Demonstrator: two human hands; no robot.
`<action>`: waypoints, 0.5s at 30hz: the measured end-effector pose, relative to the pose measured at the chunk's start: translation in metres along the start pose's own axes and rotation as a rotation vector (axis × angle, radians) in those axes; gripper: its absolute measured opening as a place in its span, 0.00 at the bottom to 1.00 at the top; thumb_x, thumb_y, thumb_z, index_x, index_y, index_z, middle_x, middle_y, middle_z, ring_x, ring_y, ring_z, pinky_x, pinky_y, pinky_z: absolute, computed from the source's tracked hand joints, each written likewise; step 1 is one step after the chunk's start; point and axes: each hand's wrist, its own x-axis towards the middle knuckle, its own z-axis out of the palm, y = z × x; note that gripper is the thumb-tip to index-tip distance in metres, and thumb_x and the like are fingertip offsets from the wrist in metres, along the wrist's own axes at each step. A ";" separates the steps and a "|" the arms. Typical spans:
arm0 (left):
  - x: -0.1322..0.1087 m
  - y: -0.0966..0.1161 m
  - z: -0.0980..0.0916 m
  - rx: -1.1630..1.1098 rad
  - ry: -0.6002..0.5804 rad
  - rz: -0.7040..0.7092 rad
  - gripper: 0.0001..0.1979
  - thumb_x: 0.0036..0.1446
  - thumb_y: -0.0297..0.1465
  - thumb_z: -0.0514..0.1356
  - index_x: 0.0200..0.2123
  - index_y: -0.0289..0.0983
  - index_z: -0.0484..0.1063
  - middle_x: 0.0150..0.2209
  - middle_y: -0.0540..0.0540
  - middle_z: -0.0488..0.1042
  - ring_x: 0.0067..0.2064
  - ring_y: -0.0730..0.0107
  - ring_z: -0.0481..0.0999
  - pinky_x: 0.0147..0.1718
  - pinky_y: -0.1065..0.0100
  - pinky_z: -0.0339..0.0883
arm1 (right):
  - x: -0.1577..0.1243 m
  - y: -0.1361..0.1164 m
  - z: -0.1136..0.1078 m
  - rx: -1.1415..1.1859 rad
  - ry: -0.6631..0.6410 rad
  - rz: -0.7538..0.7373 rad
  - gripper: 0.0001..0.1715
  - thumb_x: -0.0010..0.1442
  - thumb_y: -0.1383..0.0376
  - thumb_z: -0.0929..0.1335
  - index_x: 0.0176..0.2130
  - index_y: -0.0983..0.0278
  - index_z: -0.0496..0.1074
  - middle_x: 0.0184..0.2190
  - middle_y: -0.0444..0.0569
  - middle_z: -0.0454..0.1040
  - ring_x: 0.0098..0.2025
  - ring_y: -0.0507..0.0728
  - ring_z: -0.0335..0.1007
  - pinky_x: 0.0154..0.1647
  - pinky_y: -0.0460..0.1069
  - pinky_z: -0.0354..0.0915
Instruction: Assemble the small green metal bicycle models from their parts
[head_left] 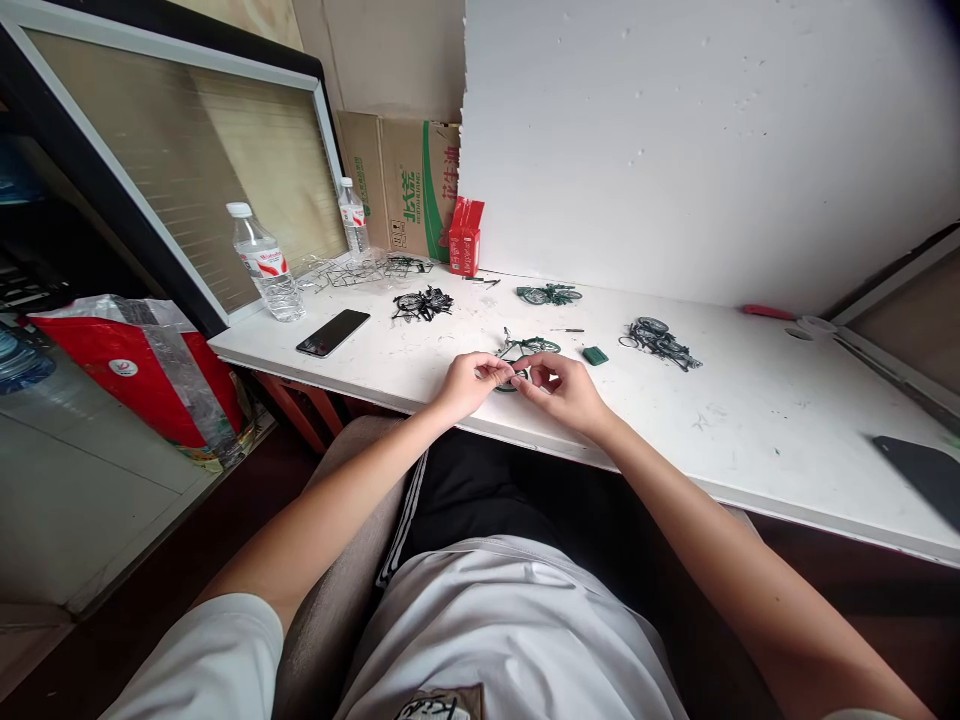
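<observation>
Near the front edge of the white table, a small green model bicycle [531, 346] sits partly behind my fingers. My left hand [474, 384] is closed, with thumb and forefinger pinched at the bicycle's near end. From the other side my right hand [561, 392] pinches at the same spot, so the fingertips of both hands almost meet over a wheel. Any tiny part between them is too small to make out. A dark green block-like piece [595, 355] lies just beyond my right hand, and a thin screwdriver-like tool [568, 330] is behind it.
Another green model bicycle [549, 293] and two dark ones [424, 303] [660, 343] lie around. At left are a phone [333, 332], water bottles [266, 262], and parts frames [360, 270]. A red box [466, 237] and a cardboard carton [405, 185] stand behind.
</observation>
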 end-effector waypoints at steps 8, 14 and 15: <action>-0.002 0.004 0.003 -0.009 0.045 0.021 0.10 0.60 0.38 0.71 0.36 0.36 0.84 0.39 0.41 0.85 0.42 0.60 0.81 0.45 0.62 0.71 | 0.004 0.001 -0.004 0.153 -0.020 0.065 0.23 0.68 0.46 0.72 0.34 0.62 0.82 0.32 0.50 0.82 0.34 0.58 0.73 0.34 0.53 0.65; -0.003 0.001 0.004 -0.021 0.056 0.036 0.12 0.59 0.40 0.71 0.36 0.36 0.84 0.38 0.42 0.85 0.41 0.61 0.80 0.45 0.62 0.71 | 0.006 0.003 -0.004 0.186 -0.031 0.071 0.24 0.67 0.46 0.73 0.32 0.62 0.81 0.30 0.49 0.82 0.33 0.57 0.73 0.36 0.52 0.65; -0.003 0.001 0.003 -0.026 0.050 0.036 0.12 0.59 0.40 0.71 0.36 0.36 0.84 0.38 0.42 0.85 0.41 0.61 0.80 0.45 0.61 0.71 | 0.005 0.002 -0.004 0.178 -0.026 0.069 0.25 0.67 0.46 0.73 0.31 0.62 0.81 0.30 0.49 0.81 0.32 0.57 0.72 0.36 0.52 0.65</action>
